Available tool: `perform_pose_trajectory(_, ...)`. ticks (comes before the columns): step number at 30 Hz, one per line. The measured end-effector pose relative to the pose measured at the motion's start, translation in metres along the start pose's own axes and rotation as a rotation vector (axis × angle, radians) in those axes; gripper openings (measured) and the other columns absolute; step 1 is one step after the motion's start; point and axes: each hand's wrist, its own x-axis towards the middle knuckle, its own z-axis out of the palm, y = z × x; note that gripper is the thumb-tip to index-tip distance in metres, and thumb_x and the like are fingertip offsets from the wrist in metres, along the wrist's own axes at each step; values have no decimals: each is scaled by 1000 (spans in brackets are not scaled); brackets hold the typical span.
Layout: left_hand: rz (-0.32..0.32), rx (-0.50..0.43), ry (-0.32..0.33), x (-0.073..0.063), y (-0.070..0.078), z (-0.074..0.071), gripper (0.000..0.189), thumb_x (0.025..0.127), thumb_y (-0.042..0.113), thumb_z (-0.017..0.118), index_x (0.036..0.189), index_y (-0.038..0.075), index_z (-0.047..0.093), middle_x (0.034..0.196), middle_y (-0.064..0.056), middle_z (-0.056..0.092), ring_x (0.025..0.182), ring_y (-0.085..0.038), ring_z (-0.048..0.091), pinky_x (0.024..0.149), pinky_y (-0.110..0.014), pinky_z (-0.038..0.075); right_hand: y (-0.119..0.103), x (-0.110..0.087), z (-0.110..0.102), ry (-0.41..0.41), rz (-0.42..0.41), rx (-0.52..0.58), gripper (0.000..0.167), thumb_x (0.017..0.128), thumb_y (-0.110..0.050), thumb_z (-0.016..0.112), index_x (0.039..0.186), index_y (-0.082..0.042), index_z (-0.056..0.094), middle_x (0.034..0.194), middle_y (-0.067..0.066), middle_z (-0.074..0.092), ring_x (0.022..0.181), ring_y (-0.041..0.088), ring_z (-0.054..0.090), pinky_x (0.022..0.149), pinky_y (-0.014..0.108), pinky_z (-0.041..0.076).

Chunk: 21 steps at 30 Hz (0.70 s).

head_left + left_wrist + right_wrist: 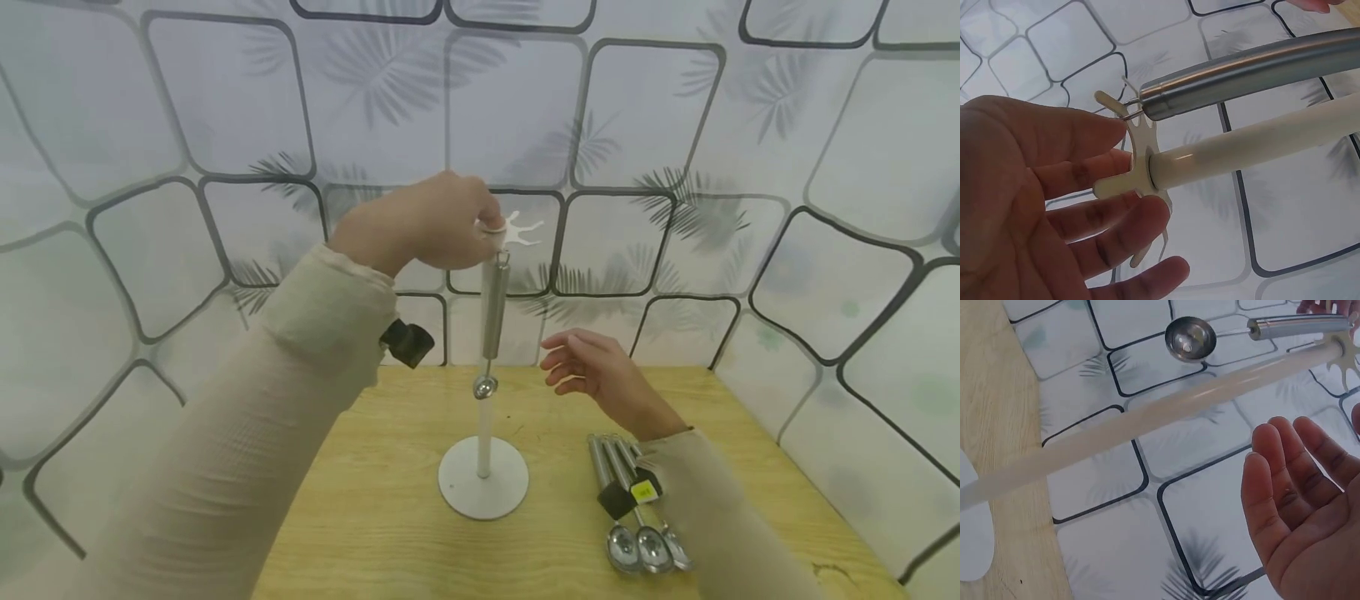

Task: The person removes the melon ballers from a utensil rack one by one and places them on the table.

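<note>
A white utensil stand (484, 433) with a round base and a crown of curved hooks stands upright on the table. From one hook hangs a metal scoop (496, 310) by its wire loop, its small round bowl pointing down. My left hand (442, 218) is at the crown. In the left wrist view its thumb and index finger pinch the hook (1110, 104) beside the loop, and the other fingers curl about the crown. To the right of the pole my right hand (600, 377) hovers with loosely bent fingers, palm towards the stand, holding nothing.
Several metal utensils (651, 548) lie side by side on the wooden table (375, 533), below the right forearm. Behind the table hangs a patterned white backdrop (510, 108), which also runs along both sides. A black wrist camera (407, 342) sticks out from the left sleeve.
</note>
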Motion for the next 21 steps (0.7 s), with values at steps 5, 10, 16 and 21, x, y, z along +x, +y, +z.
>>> perform_pose_trajectory(5,12,2,42,0,2,2,32,94,23,50,119,11,66,130,-5,58,117,-23,54,95,-40,44,-3,13,13,44,-10,-25,27,105,-25,42,109,-14,66,95,2,68,84,14,65,74,28,54)
perform_pose_trajectory(10,19,23,100,0,8,4,20,91,21,53,75,10,56,77,1,55,68,-14,48,63,-29,42,-3,25,21,72,-17,-3,26,104,-26,44,107,-13,67,95,3,68,86,16,64,75,28,54)
perform_pose_trajectory(16,12,34,122,1,11,3,33,90,19,51,62,14,34,58,4,26,51,-9,23,50,-24,24,-3,33,28,40,-11,10,26,105,-24,41,106,-16,66,100,2,68,92,16,64,81,30,53)
perform_pose_trajectory(21,-17,18,75,3,9,-2,33,97,26,35,86,10,61,94,-6,61,84,-19,55,78,-34,45,-1,35,36,3,-19,-40,31,103,-24,47,118,1,57,103,5,65,94,18,64,85,34,53)
